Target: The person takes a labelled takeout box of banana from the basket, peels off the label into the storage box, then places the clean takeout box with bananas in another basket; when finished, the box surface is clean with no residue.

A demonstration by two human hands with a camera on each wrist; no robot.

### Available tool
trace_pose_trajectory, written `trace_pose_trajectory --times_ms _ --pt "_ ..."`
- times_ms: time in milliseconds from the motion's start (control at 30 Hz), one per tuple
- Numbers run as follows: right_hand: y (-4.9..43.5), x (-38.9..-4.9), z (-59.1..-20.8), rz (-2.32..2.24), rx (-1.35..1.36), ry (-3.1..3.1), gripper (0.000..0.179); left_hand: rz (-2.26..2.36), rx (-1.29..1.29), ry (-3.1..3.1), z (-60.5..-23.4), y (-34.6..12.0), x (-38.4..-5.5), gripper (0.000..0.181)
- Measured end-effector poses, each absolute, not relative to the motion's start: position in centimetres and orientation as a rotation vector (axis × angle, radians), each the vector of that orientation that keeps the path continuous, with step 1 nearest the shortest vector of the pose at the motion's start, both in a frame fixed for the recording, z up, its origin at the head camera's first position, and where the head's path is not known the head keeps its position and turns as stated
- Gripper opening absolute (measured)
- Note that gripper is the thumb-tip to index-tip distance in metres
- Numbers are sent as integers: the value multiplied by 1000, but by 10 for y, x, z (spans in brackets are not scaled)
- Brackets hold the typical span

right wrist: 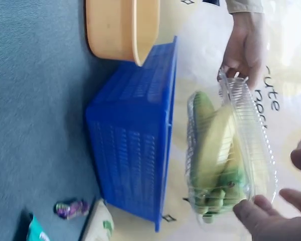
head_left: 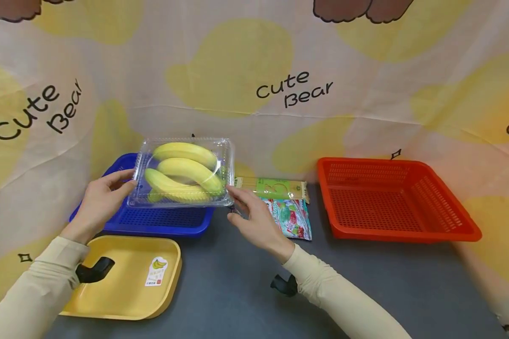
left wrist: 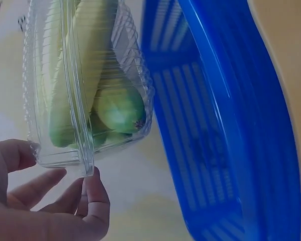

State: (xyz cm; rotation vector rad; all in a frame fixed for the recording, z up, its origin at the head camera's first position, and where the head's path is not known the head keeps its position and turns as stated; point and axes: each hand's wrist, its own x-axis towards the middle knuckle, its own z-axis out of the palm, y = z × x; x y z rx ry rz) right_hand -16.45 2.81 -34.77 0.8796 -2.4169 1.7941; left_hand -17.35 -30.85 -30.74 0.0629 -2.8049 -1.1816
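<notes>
A clear plastic clamshell box (head_left: 178,204) with several bananas (head_left: 188,172) inside is held up over the blue basket (head_left: 161,229). At its left end my left hand (head_left: 103,197) pinches the rim; in the left wrist view, the fingertips (left wrist: 96,193) lie under the box's flange. My right hand (head_left: 258,221) holds the opposite end, its fingertips (right wrist: 248,213) at the side of the box in the right wrist view. The lid is down, and green banana tips show through the wall. The box is clear of the basket's rim.
A yellow tray (head_left: 123,301) with a banana-printed label (head_left: 156,271) stands in front of the blue basket. Right of the box lie a long green-labelled packet (head_left: 275,187) and a colourful bag (head_left: 291,219). A red basket (head_left: 400,233) stands at the right, near the printed cloth.
</notes>
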Motion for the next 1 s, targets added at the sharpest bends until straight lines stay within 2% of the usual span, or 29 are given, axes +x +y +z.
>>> trace_pose_trajectory --times_ms 167,400,767,1000 --pt "5 -169 -350 1664 1025 -2527 65 -1203 129 -2803 -311 -334 -177 58" --pt "-18 -169 -357 1481 1127 -2659 73 -1046 95 -2838 -321 -359 -176 53" --pt "-30 -173 -371 1297 1068 -2814 73 -952 40 -2914 -337 -366 -185 52" --pt "-37 -177 -382 1205 1024 -2887 73 -1001 117 -2966 -352 -366 -189 53"
